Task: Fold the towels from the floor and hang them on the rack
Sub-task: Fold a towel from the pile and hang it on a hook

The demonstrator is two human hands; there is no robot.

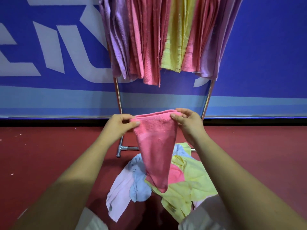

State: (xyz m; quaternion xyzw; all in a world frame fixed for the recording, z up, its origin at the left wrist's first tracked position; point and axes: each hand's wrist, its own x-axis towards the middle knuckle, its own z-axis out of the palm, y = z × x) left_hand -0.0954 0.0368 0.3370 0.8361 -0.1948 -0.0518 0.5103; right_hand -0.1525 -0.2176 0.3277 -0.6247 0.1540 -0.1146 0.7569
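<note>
Pink towel [155, 146], red floor [41, 146], blue wall [265, 47] with white lettering.

A blue wall banner [265, 55] is filling the background, carrying large pale letter shapes [54, 47] on its left side, while a lighter blue band [66, 100] is running along its lower edge. Below it, a dark red floor [41, 155] is spreading out, showing small pale specks [11, 174] scattered on its left

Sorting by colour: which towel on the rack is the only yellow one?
The yellow towel hanging right of centre, between pink towels; the outermost ones are purple.
</note>
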